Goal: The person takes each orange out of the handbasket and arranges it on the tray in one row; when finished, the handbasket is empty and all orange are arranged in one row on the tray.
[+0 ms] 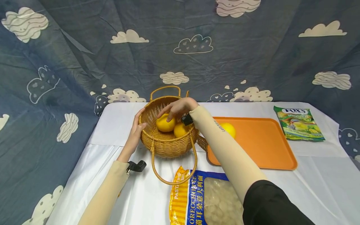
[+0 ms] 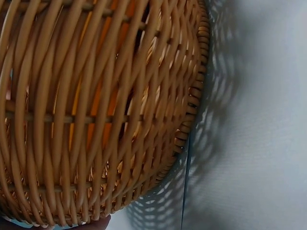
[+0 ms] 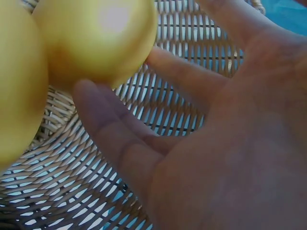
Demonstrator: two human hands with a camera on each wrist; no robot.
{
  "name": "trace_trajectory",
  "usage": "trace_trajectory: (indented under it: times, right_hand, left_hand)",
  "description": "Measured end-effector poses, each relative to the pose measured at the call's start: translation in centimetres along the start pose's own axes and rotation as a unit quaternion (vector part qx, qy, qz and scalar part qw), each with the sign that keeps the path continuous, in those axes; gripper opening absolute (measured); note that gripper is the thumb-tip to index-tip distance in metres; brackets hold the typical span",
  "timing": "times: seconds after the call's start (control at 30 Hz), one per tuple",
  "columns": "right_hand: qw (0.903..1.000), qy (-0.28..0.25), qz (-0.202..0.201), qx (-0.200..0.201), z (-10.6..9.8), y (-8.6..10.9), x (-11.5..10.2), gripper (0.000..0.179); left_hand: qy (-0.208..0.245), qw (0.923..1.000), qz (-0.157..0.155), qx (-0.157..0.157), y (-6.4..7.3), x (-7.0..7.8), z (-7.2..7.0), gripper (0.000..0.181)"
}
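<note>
A round wicker basket [image 1: 166, 148] with two looped handles stands tilted toward me, holding two smooth yellow fruits. My left hand [image 1: 136, 131] holds the basket's left rim, its thumb over the edge. In the left wrist view the woven wall [image 2: 96, 96] fills most of the picture. My right hand [image 1: 180, 107] reaches inside from above, over the left fruit [image 1: 165, 123]. The right fruit [image 1: 181, 130] lies partly under that wrist. In the right wrist view, the right hand [image 3: 225, 120] has fingers spread, fingertips at one yellow fruit [image 3: 98, 38].
An orange tray [image 1: 258, 140] lies to the right, with another yellow fruit [image 1: 228, 129] at its left side, partly behind my right forearm. Beyond it is a green candy bag [image 1: 299, 123]. A blue and yellow pasta bag [image 1: 197, 200] lies in front, under the basket's near handle [image 1: 161, 178].
</note>
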State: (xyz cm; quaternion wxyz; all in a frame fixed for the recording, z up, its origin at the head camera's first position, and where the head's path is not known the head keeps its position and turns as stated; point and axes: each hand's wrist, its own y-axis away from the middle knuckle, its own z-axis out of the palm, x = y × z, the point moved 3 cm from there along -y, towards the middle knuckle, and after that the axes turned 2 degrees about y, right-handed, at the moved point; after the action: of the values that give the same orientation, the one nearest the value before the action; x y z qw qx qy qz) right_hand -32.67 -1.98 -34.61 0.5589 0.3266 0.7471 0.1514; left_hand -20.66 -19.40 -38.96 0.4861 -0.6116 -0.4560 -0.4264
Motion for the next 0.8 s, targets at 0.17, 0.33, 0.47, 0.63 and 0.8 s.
trace_trajectory:
  times: [0.17,0.33,0.47,0.63,0.8]
  right_hand:
    - [0.9991,-0.012,0.040,-0.011,0.6,-0.7,0.2,0.057]
    - [0.9981,0.000,0.061,0.007,0.9,-1.2,0.4,0.058]
    - [0.9980,-0.013,0.060,0.018,1.1,-1.7,0.5,0.058]
    - [0.9989,0.015,0.039,0.021,1.5,-2.3,0.3,0.055]
    - [0.9980,0.025,0.042,0.041,1.5,-2.5,0.2,0.056]
  left_hand:
    - [0.003,1.0000,-0.001,0.000,0.1,-0.1,-0.1,0.063]
    - [0.002,1.0000,0.002,0.000,0.2,-0.1,0.0,0.063]
    - [0.003,1.0000,0.004,0.000,0.1,-0.1,0.0,0.063]
    - [0.006,1.0000,0.002,-0.002,0.0,-0.2,0.0,0.064]
    - [0.011,0.9999,0.003,-0.002,0.0,-0.1,-0.1,0.064]
